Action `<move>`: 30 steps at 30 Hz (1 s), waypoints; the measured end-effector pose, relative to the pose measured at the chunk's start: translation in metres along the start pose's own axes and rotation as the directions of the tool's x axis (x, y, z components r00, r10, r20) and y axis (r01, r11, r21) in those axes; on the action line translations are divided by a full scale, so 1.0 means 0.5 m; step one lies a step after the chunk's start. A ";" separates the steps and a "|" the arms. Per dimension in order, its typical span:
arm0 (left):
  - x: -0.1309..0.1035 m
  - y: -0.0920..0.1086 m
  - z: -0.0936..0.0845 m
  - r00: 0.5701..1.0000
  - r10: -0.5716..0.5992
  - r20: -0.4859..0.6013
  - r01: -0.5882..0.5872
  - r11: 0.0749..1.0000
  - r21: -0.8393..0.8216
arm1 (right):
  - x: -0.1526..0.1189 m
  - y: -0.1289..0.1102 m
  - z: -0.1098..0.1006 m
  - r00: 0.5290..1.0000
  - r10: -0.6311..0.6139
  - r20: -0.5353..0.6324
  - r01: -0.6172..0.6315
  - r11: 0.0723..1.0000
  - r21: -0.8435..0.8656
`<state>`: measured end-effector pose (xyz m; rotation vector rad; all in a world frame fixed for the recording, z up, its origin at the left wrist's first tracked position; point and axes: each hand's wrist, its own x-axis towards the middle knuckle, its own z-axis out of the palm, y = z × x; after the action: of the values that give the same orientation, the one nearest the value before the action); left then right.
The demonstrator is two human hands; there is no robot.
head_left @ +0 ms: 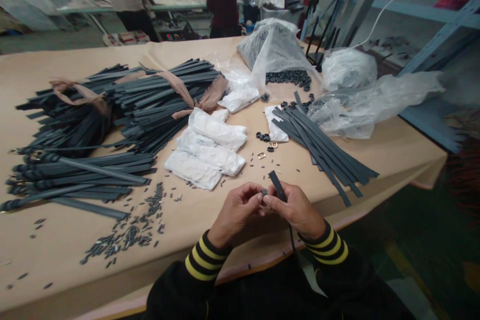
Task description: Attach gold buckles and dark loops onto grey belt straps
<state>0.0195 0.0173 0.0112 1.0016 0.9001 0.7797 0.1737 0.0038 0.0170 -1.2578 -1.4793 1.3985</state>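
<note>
The tan worktop is flanked at far right by a blue shelf. At the worktop's near edge, a dark grey strap is gripped by the fingers of the right hand; a small dark piece, partly hidden, is pinched by those of the left hand. The strap's lower end is lost against black clothing.

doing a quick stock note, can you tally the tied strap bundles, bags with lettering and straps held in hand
Tied strap bundles: 2
Lettered plastic bag: 1
Held strap: 1
Total: 4
</note>
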 end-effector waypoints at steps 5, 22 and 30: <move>-0.002 0.001 -0.008 0.999 0.019 -0.027 -0.018 0.999 0.044 | -0.010 -0.005 0.003 0.999 -0.037 0.001 0.037 0.996 -0.086; -0.018 -0.013 0.001 0.987 0.008 -0.163 0.029 0.974 0.223 | -0.014 -0.029 -0.033 0.972 0.033 0.235 0.120 0.784 -0.609; -0.012 -0.030 0.020 0.938 0.197 -0.284 -0.105 0.945 0.309 | -0.012 -0.006 0.000 0.988 0.009 0.152 0.050 0.923 -0.382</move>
<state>0.0279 0.0033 0.0017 1.2382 1.2474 0.9751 0.1747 -0.0020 0.0206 -1.3874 -1.9377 1.2483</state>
